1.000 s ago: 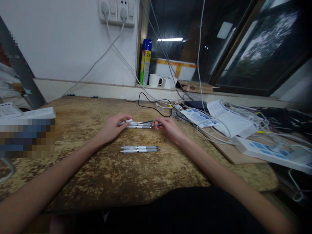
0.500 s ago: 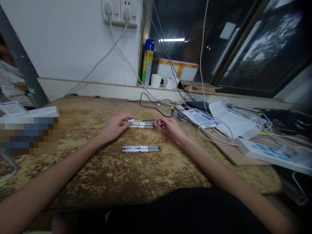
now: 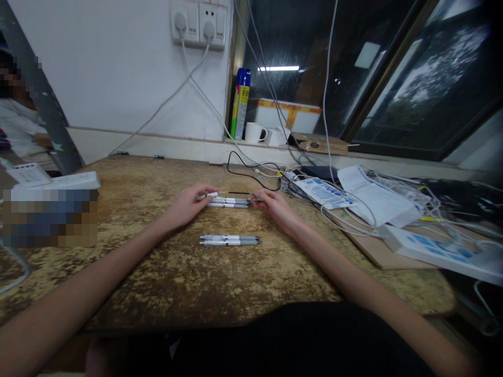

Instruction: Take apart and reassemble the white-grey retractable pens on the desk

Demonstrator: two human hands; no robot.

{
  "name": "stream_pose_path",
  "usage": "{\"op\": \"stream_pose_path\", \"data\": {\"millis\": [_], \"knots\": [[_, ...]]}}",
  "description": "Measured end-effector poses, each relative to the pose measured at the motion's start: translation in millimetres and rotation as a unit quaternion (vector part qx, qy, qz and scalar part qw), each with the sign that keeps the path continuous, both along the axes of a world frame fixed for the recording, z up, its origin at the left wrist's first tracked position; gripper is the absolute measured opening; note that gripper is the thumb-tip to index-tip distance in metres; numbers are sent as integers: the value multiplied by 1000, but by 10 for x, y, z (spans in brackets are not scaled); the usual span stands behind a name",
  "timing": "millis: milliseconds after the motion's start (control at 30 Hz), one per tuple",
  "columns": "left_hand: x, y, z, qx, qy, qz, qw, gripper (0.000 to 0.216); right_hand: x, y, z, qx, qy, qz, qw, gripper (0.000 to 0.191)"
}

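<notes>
Several white and grey pens [image 3: 230, 200] lie side by side in a row on the worn wooden table [image 3: 188, 272]. My left hand [image 3: 188, 203] pinches the white ends of this row at the left. My right hand [image 3: 275, 203] has its fingers closed on the grey tips at the right. Two more pens [image 3: 230, 240] lie together a little nearer to me, between my forearms, touched by neither hand.
A black cable [image 3: 251, 175] loops just behind the pens. Papers [image 3: 373, 196], white cables and a flat box [image 3: 440, 246] crowd the table's right side. A white power strip [image 3: 55, 182] sits at the left. A spray can [image 3: 240, 103] and mug [image 3: 253, 132] stand on the sill.
Both hands stay on the ends of the far row of pens. The view has drifted slightly left and up; the two near pens have not moved.
</notes>
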State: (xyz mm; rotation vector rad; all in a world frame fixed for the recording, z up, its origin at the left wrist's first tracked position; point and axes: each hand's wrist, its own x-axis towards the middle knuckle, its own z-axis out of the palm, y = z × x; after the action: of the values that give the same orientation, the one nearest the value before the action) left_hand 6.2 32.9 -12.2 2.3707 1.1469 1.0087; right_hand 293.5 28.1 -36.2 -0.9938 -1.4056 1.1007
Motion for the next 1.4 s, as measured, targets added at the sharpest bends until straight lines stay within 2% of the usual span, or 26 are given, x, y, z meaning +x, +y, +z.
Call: {"op": "stream_pose_path", "data": {"millis": [633, 933, 1200, 1400], "knots": [[6, -3, 9, -10, 6, -12, 1000, 27, 9, 17, -15, 19, -41, -28, 999, 16], [8, 3, -16, -18, 8, -38, 999, 28, -4, 0, 9, 87, -125, -69, 986, 12], [67, -73, 38, -62, -11, -71, 995, 30, -139, -81, 4, 170, -173, -15, 970, 17], [93, -139, 93, -66, -29, -64, 995, 25, -181, -130, -19, 155, -190, 9, 970, 13]]}}
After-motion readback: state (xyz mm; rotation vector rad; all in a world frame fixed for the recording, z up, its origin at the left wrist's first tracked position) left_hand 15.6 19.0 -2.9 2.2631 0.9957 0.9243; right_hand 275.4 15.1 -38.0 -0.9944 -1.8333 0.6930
